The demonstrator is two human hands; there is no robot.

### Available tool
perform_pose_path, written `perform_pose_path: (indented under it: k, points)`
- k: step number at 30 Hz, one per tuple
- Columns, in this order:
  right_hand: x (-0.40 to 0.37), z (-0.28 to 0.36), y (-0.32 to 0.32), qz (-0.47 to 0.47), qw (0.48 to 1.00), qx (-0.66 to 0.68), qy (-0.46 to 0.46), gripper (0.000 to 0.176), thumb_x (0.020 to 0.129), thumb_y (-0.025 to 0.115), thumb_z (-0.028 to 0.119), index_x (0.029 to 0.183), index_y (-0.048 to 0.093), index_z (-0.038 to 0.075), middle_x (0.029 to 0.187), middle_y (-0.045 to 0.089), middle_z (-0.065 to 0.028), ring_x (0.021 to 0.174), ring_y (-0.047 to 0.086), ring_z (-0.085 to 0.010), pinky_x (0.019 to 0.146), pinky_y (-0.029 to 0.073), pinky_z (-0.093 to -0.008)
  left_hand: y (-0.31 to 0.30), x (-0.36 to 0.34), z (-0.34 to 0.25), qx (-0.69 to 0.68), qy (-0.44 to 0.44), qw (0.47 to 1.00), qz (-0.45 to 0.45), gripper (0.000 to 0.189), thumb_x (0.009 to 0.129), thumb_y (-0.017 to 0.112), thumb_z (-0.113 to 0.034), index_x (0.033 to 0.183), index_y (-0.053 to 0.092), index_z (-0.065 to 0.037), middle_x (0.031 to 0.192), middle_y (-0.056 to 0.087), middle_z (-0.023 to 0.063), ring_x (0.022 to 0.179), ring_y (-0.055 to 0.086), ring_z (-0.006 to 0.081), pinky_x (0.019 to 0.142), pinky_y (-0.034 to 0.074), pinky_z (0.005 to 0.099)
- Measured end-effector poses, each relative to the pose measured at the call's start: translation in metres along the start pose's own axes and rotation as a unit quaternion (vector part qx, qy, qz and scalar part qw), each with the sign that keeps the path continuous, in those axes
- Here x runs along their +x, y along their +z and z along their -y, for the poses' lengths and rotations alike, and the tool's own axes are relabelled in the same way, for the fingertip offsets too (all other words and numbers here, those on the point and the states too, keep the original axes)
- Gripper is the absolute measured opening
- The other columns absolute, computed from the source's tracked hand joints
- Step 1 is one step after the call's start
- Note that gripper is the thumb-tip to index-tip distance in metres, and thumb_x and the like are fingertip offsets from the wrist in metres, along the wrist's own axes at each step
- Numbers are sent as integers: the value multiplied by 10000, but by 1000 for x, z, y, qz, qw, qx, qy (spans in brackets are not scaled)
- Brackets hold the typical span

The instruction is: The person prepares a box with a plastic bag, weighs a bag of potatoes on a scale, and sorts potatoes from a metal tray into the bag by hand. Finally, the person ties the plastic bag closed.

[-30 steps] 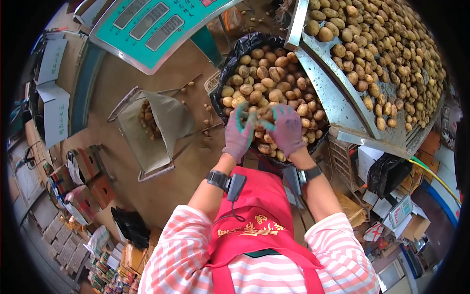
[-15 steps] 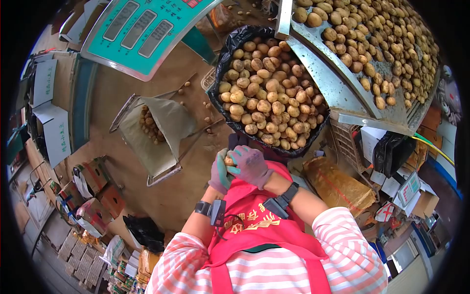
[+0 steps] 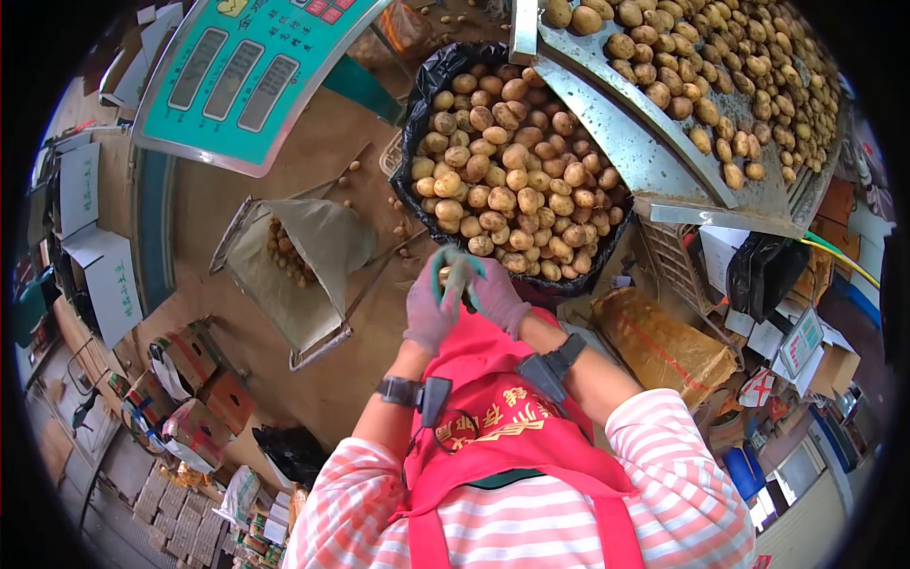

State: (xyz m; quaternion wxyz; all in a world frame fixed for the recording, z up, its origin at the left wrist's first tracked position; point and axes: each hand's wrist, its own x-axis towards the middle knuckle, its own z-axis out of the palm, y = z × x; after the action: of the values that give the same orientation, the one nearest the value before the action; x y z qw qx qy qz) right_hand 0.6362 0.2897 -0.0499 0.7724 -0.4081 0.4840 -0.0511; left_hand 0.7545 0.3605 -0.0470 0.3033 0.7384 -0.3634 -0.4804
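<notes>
Both of my hands wear grey-purple gloves with green fingertips and are closed together in front of my red apron (image 3: 493, 398). My left hand (image 3: 432, 305) and my right hand (image 3: 495, 296) wrap round a potato (image 3: 444, 275), which shows only as a small pale patch between the fingers. Just beyond the hands stands a bin lined with a black bag (image 3: 414, 142), heaped with potatoes (image 3: 517, 180).
A metal sorting table (image 3: 607, 133) with many potatoes slopes in at the upper right. A green scale display (image 3: 237, 81) hangs at upper left. Below it, a cloth-lined frame (image 3: 294, 313) holds several potatoes. A taped brown carton (image 3: 664, 346) lies at right.
My hands have moved up in the view, closer to the potato bin, staying together round the potato. The view has shifted slightly, with the scale appearing lower and further left.
</notes>
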Motion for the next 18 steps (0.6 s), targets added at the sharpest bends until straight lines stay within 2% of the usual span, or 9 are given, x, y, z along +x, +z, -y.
perform_pose_path:
  k: [2, 4, 8, 10, 11, 12, 13, 15, 18]
  points:
    - [-1, -15, -4, -47, 982, 183, 13, 327, 934, 539, 324, 1100, 591, 47, 695, 528, 39, 551, 446, -36, 455, 380, -192, 10, 13, 15, 59, 44, 997, -14, 355, 924, 434, -233, 1244, 518, -105, 987, 624, 201, 926, 578, 402, 824, 454, 426]
    - [-12, 0, -6, -78, 982, 170, -26, 314, 923, 564, 315, 1081, 567, 44, 756, 525, 47, 593, 440, -25, 480, 357, -170, 17, 30, 27, 64, -33, 997, 12, 322, 941, 385, -198, 1162, 579, -67, 949, 637, 203, 864, 607, 378, 787, 465, 404]
    - [-3, 15, -30, -84, 987, 129, -56, 402, 824, 684, 316, 1060, 563, 14, 815, 577, -35, 709, 554, -130, 600, 448, -256, 45, 63, 27, -323, -68, 944, -32, 261, 926, 465, -166, 1097, 615, -39, 984, 644, 170, 878, 608, 331, 795, 461, 337]
    - [15, 19, -52, -247, 936, -112, -226, 455, 785, 703, 291, 1119, 547, 23, 923, 594, -120, 831, 588, -224, 710, 473, -323, 43, 71, -26, -282, -63, 957, -27, 315, 853, 580, -151, 1155, 583, -63, 1083, 608, 142, 961, 583, 320, 848, 451, 335]
    - [22, 33, -65, -301, 904, -182, -244, 476, 778, 697, 277, 1155, 535, 36, 999, 581, -146, 916, 574, -263, 777, 462, -362, 45, 79, -41, -58, 54, 993, -92, 374, 815, 619, -165, 1177, 565, -91, 1120, 583, 136, 984, 575, 314, 854, 454, 344]
    - [28, 48, -79, -351, 864, -251, -259, 501, 770, 691, 264, 1191, 524, 50, 1075, 569, -173, 1000, 559, -303, 844, 451, -401, 50, 86, -48, 171, 167, 959, -152, 441, 777, 657, -180, 1200, 547, -120, 1156, 558, 130, 1007, 566, 308, 860, 457, 353]
    - [38, 54, -94, -349, 865, -249, -260, 501, 770, 691, 264, 1191, 524, 50, 1075, 569, -173, 1000, 559, -303, 844, 451, -401, 59, 93, -47, 174, 167, 958, -153, 441, 777, 657, -180, 1200, 547, -120, 1156, 558, 130, 1007, 566, 308, 860, 457, 353]
    - [46, 58, -123, -337, 693, -588, -248, 513, 775, 669, 252, 1231, 512, 75, 1177, 541, -158, 1114, 502, -332, 937, 406, -425, 73, 105, -39, 350, 197, 916, -6, 503, 742, 678, -203, 1221, 525, -178, 1225, 496, 135, 1056, 536, 307, 856, 463, 386]
    - [31, 45, -147, -330, 782, -464, -252, 492, 789, 654, 248, 1233, 519, 83, 1222, 528, -132, 1142, 486, -323, 975, 384, -411, 77, 120, -23, 251, 179, 951, 28, 446, 754, 655, -183, 1187, 548, -193, 1220, 484, 145, 1067, 516, 319, 857, 454, 409]
